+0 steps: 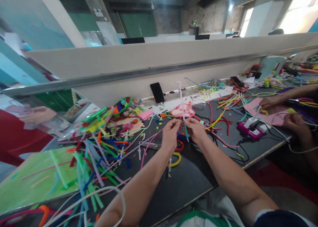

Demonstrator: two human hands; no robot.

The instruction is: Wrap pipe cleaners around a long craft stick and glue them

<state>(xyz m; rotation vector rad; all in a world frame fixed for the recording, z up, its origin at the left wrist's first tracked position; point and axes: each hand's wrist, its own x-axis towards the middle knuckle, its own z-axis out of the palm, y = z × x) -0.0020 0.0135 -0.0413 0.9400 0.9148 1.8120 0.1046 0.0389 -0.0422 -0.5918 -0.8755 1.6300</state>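
Note:
My left hand (170,133) and my right hand (196,130) meet above the dark table (188,180), fingers pinched together. Between them stands a thin upright stem (181,98), pale pink at the top and green lower down near my right fingers. Both hands grip it near its middle. Just behind the hands lies a pink mushroom-shaped piece (183,112). A red ring (180,145) and a yellow ring (176,160) rest on the table under my wrists.
Heaps of coloured pipe cleaners (99,154) cover the left of the table beside a green sheet (34,177). A black phone (157,92) leans on the white divider. At the right another person's hands (293,121) work over pink felt beside a glue gun (250,124).

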